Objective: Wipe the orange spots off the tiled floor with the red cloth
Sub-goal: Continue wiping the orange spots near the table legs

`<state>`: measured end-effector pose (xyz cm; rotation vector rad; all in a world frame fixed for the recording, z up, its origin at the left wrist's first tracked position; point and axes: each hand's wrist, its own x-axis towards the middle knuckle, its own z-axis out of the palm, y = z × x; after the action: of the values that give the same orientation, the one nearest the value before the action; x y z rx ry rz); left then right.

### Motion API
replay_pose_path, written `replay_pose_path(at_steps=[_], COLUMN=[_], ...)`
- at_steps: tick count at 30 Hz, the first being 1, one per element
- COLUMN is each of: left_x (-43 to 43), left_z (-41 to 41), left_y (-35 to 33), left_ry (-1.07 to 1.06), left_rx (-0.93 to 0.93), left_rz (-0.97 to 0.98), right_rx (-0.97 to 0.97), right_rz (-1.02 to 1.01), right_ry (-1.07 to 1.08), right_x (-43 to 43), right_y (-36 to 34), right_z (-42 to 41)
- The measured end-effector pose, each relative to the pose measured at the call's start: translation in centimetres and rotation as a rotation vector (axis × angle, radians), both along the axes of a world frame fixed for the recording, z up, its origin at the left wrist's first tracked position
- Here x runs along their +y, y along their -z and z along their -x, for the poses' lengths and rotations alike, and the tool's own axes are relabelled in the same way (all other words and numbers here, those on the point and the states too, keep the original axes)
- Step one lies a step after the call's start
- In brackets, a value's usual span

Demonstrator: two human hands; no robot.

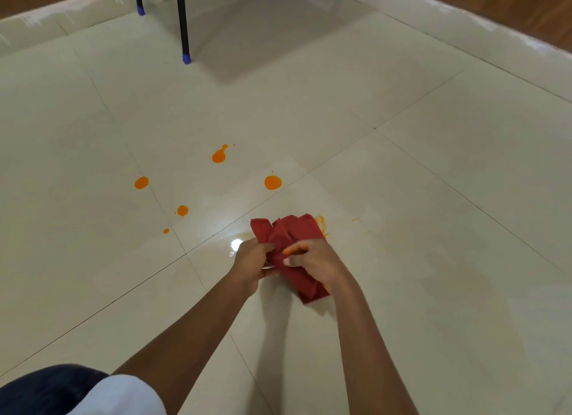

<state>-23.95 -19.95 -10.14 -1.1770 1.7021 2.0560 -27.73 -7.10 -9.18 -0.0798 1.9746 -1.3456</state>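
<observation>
Left hand (251,264) and right hand (318,259) grip red cloth (291,232) (creased, bunched).

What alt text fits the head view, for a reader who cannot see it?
A left hand and right hand grip a crumpled red cloth over a cream tiled floor. Five orange spots lie beyond it, an orange smear beside it; black furniture legs stand farther off.
</observation>
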Motion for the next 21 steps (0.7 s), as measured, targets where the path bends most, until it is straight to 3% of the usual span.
replay_pose_path(at_steps=[3, 8, 12, 14, 17, 19, 21], left_x=[-0.7, -1.6, -3.2, -3.4, -3.4, -4.2, -5.3], left_z=[-0.6, -1.7, -2.9, -3.1, -2.5, -2.5, -3.1], left_y=[0.0, 0.2, 1.1, 1.7, 2.6, 3.3, 3.7], left_ry=[-0.049, -0.134, -0.015, -0.003, -0.137, -0.219, -0.167], left_rx=[0.017, -0.056, -0.166, -0.177, -0.18, -0.208, -0.291], left_rz=[-0.034, -0.123, -0.056, -0.024, 0.017, 0.093, 0.306], right_rx=[0.051, -0.392, -0.454, -0.277, 0.138, 0.156, 0.123], right_rz=[-0.116, 0.167, 0.272, 0.044, -0.475, -0.583, -0.632], right_ry=[0.046, -0.109, -0.008, 0.1, 0.046, 0.023, 0.047], right_x=[1.6, 0.0, -1.4, -1.4, -0.8, -0.4, -0.2], right_y=[0.2, 0.0, 0.8, 1.7, 4.0, 4.4, 4.6], right_z=[0.9, -1.2, -2.1, -1.5, -0.7, -1.1, -2.0])
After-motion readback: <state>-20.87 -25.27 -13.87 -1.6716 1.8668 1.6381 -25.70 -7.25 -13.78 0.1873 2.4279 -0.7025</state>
